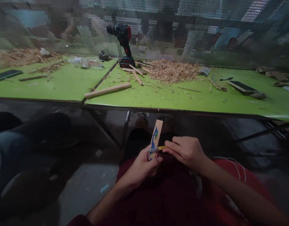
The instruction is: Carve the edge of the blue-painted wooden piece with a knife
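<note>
Gripping the painted wood strip low, the left hand sits near the yellow-handled knife the right hand holds — a slip could nick its thumb.

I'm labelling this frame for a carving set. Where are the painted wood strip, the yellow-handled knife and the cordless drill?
painted wood strip (158, 129): head view, bare upper end.
yellow-handled knife (161, 148): head view, yellow handle.
cordless drill (124, 35): head view, motor body.
</note>
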### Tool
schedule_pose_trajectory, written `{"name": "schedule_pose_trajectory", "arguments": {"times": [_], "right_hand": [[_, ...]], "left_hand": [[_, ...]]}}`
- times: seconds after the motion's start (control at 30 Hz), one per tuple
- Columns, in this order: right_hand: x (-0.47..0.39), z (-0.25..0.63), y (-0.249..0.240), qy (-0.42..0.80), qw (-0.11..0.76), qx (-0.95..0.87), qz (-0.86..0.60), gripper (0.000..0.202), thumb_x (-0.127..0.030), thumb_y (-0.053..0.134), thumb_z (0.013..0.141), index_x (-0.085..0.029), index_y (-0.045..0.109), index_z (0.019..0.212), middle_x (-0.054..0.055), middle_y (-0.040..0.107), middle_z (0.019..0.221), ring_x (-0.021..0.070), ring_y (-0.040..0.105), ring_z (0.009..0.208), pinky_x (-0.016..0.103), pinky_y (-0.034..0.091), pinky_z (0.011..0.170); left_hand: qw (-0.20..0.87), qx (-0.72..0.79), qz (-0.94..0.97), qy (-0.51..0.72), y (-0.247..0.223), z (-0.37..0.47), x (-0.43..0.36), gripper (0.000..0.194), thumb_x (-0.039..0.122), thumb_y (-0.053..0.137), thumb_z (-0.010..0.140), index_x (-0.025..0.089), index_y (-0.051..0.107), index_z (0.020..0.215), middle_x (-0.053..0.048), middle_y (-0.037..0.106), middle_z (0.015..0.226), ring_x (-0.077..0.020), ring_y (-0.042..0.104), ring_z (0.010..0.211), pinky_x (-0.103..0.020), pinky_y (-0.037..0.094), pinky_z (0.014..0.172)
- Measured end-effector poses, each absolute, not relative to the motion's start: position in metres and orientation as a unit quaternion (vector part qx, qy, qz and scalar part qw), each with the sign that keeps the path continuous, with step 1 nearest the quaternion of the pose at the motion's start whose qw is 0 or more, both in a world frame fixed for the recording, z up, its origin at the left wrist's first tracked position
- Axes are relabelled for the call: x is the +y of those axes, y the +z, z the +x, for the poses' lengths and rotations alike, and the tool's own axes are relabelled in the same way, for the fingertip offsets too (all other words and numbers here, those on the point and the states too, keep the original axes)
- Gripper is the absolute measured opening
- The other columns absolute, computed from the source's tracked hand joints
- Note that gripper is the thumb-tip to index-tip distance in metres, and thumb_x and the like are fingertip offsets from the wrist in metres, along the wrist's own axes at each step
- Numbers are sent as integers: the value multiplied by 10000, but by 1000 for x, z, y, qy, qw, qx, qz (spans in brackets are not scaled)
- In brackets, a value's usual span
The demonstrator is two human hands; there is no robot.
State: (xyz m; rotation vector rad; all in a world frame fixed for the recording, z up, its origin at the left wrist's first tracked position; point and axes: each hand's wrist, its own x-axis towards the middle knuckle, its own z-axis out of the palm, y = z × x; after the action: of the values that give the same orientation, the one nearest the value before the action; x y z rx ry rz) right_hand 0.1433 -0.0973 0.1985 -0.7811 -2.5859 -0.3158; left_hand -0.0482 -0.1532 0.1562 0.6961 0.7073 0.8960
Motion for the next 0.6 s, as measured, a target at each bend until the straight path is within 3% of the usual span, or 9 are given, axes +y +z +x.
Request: {"name": "schedule_pose_trajectory", "arguments": {"times": [0.6], "right_hand": [[-76, 151, 214, -180, 217, -934, -219, 237, -398, 575, 935, -216, 714, 872, -5, 550, 600, 114, 417, 535, 305, 259, 528]], "left_hand": [[740, 363, 373, 425, 164, -45, -148, 339, 355, 704, 788, 199, 407, 840, 118, 365, 600, -5, 262, 398, -162, 221, 372]]}}
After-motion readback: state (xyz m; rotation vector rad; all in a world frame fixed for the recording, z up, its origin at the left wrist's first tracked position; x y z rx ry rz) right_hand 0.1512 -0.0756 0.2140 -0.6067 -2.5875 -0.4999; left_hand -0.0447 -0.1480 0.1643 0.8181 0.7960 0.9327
